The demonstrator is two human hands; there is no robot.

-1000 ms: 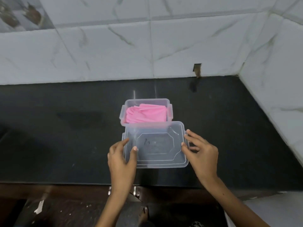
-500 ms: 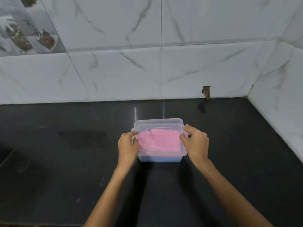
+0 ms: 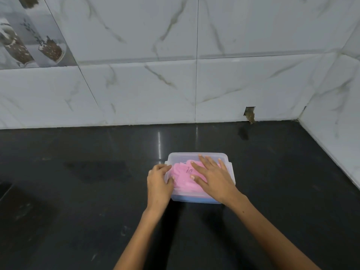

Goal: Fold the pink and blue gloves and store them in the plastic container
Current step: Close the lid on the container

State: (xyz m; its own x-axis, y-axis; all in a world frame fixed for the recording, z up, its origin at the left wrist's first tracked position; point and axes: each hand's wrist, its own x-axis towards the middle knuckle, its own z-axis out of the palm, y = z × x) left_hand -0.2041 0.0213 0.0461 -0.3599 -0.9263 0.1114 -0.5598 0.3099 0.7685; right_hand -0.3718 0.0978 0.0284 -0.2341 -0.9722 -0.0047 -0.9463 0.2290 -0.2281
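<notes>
Clear plastic container (image 3: 199,177), lidded, on the black worktop (image 3: 78,191) near its middle, well short of the tiled wall (image 3: 194,84). Long axis runs left to right, parallel to the wall; lid (image 3: 183,157) faces up. Contents: pink gloves (image 3: 181,177), seen blurred through the lid, partly covered by the hands; blue gloves (image 3: 194,200), only a strip showing at the near lower edge. Small dark mark on the lid, unreadable. Left hand (image 3: 158,184): fingers curled round the container's left edge, gripping it. Right hand (image 3: 211,177): flat, fingers straight and spread, pressing on the lid. Wall: small chipped hole (image 3: 250,114) at its base, far right.
</notes>
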